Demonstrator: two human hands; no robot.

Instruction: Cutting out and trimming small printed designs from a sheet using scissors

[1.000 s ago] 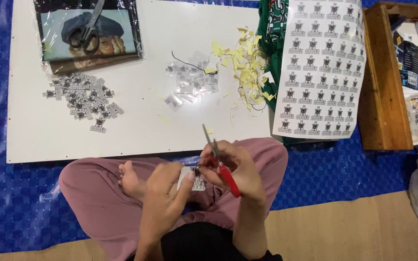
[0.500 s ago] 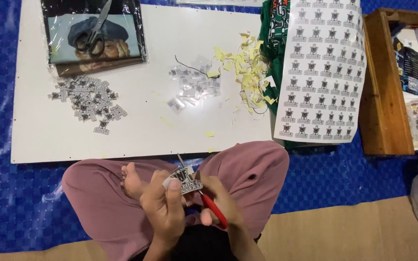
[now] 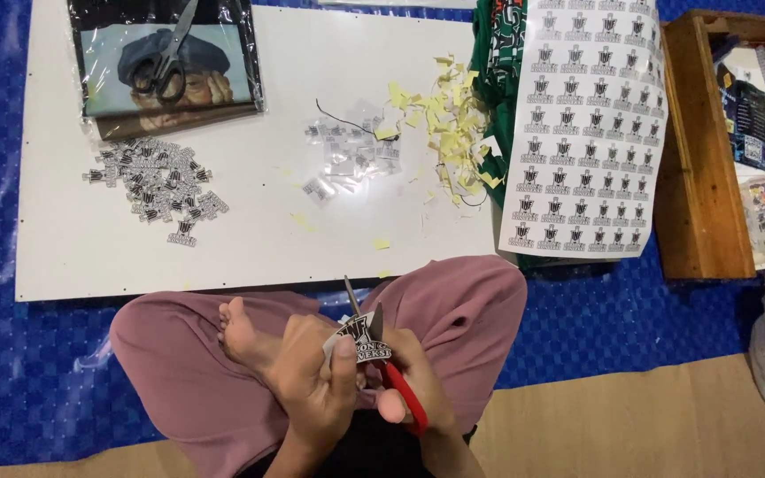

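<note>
My left hand (image 3: 316, 376) pinches a small black-and-white printed sticker (image 3: 360, 336) over my crossed legs in pink trousers (image 3: 462, 310). My right hand (image 3: 418, 376) grips red-handled scissors (image 3: 396, 385), whose blades (image 3: 356, 301) stand apart around the sticker's upper edge, pointing toward the board. Both hands sit close together in my lap, just below the white board's near edge.
A white board (image 3: 250, 257) lies on a blue tarp (image 3: 11, 354). On it are a pile of cut stickers (image 3: 157, 186), clear sticker scraps (image 3: 347, 159), yellow paper trimmings (image 3: 449, 133), a sticker sheet (image 3: 586, 124), and black scissors (image 3: 166, 57) on a bagged picture. A wooden tray (image 3: 697, 150) stands right.
My hands drew down into my lap. The scissors swung from beside the sticker to straddling its top edge, and my left hand turned the sticker face-up.
</note>
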